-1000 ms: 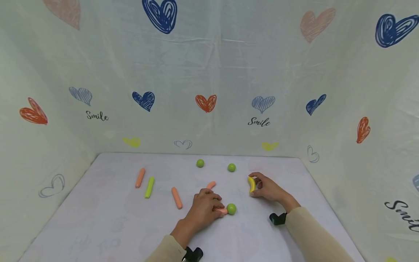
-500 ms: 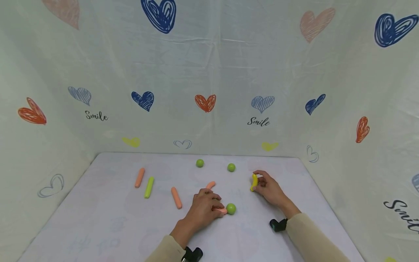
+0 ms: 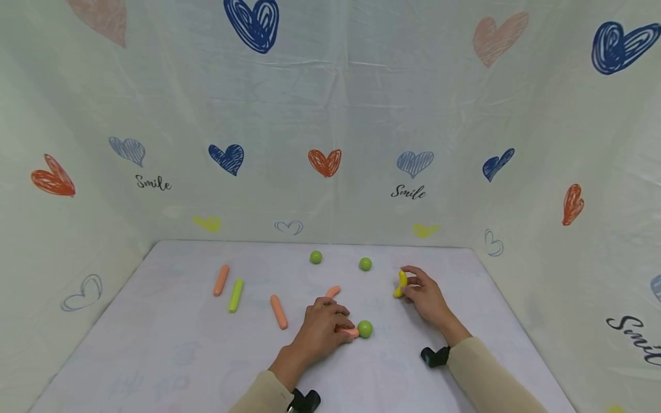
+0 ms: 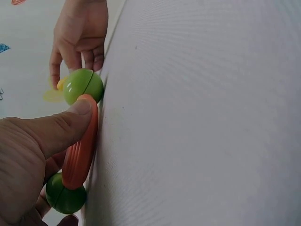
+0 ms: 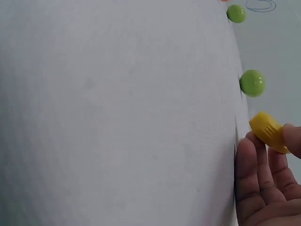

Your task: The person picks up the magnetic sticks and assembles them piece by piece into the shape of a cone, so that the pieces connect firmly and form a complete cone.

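My left hand (image 3: pixel 322 327) grips an orange curved rod (image 4: pixel 80 146) with ribbed sides, the thumb pressing near one end. A light green ball (image 4: pixel 83 87) sits at that end, and a second green ball (image 4: pixel 66 194) shows at the other end, by the fingers. Most of this rod is hidden by the hand in the head view. On the right, my right hand (image 3: pixel 426 295) pinches a yellow curved rod (image 3: pixel 400 284) between thumb and fingers. Its ribbed side shows in the right wrist view. Just beyond the left hand lies another orange curved piece (image 3: pixel 333 291), partly covered.
On the left of the white table (image 3: pixel 129 344) lie an orange straight rod (image 3: pixel 221 280), a yellow-green rod (image 3: pixel 235 295) and another orange rod (image 3: pixel 279 312). Two green balls, one left (image 3: pixel 316 257) and one right (image 3: pixel 365 264), are near the back edge. A heart-printed curtain (image 3: pixel 361 115) hangs behind.
My right hand has shifted slightly right and away from me, turning the yellow curved rod in its fingers. The left hand has stayed in place with the orange curved rod.
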`<state>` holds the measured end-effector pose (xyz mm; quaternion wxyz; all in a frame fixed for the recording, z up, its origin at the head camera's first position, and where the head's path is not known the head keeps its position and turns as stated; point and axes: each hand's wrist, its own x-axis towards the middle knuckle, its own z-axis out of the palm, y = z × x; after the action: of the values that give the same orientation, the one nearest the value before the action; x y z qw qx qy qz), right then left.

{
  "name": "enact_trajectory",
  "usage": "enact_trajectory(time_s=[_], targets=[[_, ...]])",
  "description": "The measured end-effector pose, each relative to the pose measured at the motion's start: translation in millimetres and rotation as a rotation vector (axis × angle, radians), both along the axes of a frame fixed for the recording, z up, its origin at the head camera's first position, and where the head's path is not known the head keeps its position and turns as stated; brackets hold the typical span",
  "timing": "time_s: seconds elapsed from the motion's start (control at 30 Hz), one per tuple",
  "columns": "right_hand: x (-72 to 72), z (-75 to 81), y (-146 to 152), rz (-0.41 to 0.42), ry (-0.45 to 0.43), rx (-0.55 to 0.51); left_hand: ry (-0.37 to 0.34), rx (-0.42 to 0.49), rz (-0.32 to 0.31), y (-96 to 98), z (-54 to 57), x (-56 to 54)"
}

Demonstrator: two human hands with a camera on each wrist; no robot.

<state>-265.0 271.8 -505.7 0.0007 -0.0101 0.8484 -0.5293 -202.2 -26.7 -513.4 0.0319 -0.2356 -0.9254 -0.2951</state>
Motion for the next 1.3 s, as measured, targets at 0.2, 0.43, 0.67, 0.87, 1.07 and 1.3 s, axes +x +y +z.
enact_trajectory(time_s=[0.2,0.43,0.67,0.87,1.07,1.3], targets=[[1.4,-4.1,-5,-0.019,-0.081,-0.182,-0.005,-0.012,0.008,1.0,0.0,0.7],[6.6,-4.9,-21,-0.039,-0.17,-0.261,-0.015,-0.027,0.012,1.8,1.0,1.1],[14.9,-0.3,-38,0.048,-0.214,-0.293,-0.016,-0.033,0.018,2.3,0.0,0.2],[19.6,2.2,-49,0.16,-0.243,-0.296,-0.001,-0.04,0.023,3.1,0.7,-1.0],[20.9,1.5,-56,0.232,-0.256,-0.277,-0.009,-0.043,0.031,4.2,1.5,-1.3],[22.8,1.1,-60,0.247,-0.25,-0.246,-0.01,-0.038,0.033,4.9,1.8,-0.8]])
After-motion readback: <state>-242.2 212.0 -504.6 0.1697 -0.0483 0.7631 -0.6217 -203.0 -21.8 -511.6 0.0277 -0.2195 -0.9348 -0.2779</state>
